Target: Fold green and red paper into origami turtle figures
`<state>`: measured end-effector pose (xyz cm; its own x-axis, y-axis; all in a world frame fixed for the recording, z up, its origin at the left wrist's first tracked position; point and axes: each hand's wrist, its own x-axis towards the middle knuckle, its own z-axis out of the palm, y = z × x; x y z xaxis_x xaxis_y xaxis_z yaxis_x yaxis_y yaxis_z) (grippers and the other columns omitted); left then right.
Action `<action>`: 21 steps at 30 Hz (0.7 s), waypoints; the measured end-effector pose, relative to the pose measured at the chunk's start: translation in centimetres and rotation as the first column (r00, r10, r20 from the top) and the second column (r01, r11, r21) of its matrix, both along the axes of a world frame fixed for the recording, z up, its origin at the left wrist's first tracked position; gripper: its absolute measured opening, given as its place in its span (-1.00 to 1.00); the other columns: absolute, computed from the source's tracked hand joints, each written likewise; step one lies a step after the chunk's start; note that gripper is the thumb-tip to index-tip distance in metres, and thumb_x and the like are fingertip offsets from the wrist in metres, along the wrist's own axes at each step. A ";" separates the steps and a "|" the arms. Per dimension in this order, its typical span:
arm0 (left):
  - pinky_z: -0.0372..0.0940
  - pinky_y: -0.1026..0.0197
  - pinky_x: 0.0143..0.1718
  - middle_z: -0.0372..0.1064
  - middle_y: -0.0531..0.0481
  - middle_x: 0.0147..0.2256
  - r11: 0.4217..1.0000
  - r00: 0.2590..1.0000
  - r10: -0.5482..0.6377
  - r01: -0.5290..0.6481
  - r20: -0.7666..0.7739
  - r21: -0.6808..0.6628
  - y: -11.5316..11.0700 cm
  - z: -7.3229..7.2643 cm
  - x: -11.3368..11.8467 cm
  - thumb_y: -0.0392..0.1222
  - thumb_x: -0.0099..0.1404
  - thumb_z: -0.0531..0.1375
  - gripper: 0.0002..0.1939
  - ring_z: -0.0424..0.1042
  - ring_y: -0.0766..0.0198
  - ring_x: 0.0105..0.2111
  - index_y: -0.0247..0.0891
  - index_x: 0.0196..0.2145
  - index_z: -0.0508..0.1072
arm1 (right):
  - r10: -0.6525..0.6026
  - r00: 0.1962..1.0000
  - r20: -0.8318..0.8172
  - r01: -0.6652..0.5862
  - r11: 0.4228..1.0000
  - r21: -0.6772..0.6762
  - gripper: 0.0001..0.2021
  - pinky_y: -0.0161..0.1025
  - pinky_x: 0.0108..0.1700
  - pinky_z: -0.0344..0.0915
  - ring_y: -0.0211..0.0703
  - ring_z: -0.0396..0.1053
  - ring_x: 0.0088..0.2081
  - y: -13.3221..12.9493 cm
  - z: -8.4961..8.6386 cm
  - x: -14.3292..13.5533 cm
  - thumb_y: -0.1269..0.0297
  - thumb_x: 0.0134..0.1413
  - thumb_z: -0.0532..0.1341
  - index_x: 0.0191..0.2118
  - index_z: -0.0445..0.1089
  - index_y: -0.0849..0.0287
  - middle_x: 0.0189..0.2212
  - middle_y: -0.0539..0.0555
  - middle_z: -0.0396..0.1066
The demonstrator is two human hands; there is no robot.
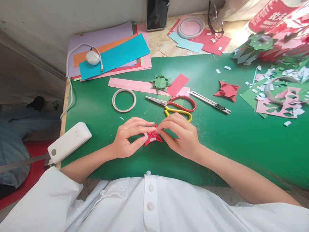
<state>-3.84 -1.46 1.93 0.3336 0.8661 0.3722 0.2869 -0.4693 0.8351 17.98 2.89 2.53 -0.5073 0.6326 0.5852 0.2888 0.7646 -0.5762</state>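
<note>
A small red folded paper star with white tape strips on its face lies near the table's front, between my hands. My left hand holds it from the left, thumb at its lower edge and fingers across its top. My right hand is closed in a pinch at the star's upper right; what sits between its fingertips is too small to make out. Just beyond are scissors with red and yellow handles, a tape roll and a box cutter. A green folded paper piece rests on a pink strip.
Another red folded piece sits right of the cutter. Paper scraps and folded flowers crowd the right. Coloured sheets lie back left, a white power bank at the left edge, a phone at the back.
</note>
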 end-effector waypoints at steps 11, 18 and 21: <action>0.29 0.03 -0.08 0.51 -0.12 -0.13 0.989 0.857 0.147 -0.114 -0.495 0.095 0.0 -0.7 0.4 0.03 0.29 0.30 -0.56 0.38 0.09 -0.13 -0.23 0.03 0.42 | -0.089 0.996 0.017 0.088 0.993 0.081 -0.83 -0.23 -0.22 0.35 -0.25 0.34 -0.32 0.5 -0.2 0.3 0.51 0.17 0.26 -0.20 0.32 0.12 -0.35 0.00 0.43; 0.16 0.09 -0.11 0.48 -0.09 -0.12 0.996 0.837 0.069 -0.030 -0.543 0.080 -0.6 -0.8 0.8 -0.04 0.41 0.22 -0.67 0.32 0.11 -0.08 -0.24 0.04 0.37 | -0.107 0.993 0.043 0.107 0.994 0.012 -0.74 -0.23 -0.19 0.35 -0.24 0.37 -0.30 0.3 -0.4 0.3 0.48 0.17 0.26 -0.07 0.28 0.10 -0.34 -0.01 0.42; 0.17 0.11 -0.12 0.49 -0.03 -0.18 0.998 0.864 0.050 -0.029 -0.501 0.051 -0.5 -0.7 0.8 -0.16 0.42 0.19 -0.79 0.34 0.16 -0.13 -0.20 -0.01 0.41 | -0.116 0.991 0.069 0.120 0.991 -0.059 -0.71 -0.24 -0.21 0.35 -0.23 0.37 -0.29 0.2 -0.6 0.3 0.43 0.21 0.24 0.01 0.25 0.09 -0.32 -0.02 0.41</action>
